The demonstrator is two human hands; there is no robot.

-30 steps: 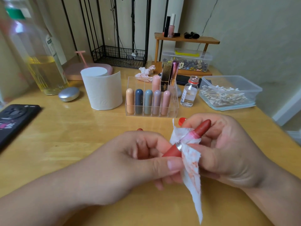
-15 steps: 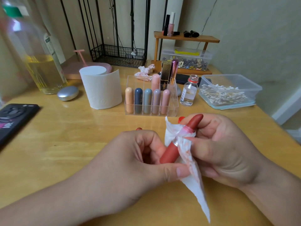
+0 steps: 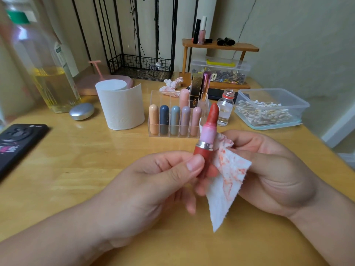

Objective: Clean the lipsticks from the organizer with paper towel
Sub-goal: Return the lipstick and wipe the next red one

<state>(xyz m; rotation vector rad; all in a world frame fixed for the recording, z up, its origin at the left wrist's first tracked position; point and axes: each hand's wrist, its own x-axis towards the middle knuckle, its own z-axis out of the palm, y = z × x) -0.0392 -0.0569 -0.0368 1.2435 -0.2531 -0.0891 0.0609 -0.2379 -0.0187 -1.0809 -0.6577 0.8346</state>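
The left hand (image 3: 153, 181) pinches the red base of an uncapped lipstick (image 3: 208, 135) between thumb and curled fingers. It holds it upright, bullet wound out, above the middle of the table (image 3: 86, 160). A red-smeared paper towel (image 3: 226, 181) lies against the lipstick's right side, gripped by the curled fingers of the right hand (image 3: 272, 173). Toward the far edge, the clear organizer (image 3: 159, 97) holds capped lipsticks (image 3: 175, 120), with a paper roll (image 3: 123, 108) just to its left.

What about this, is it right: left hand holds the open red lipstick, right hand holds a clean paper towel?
Not quite: the head view shows the paper towel in the right hand smeared with red stains, not clean. The left hand does hold the open red lipstick.
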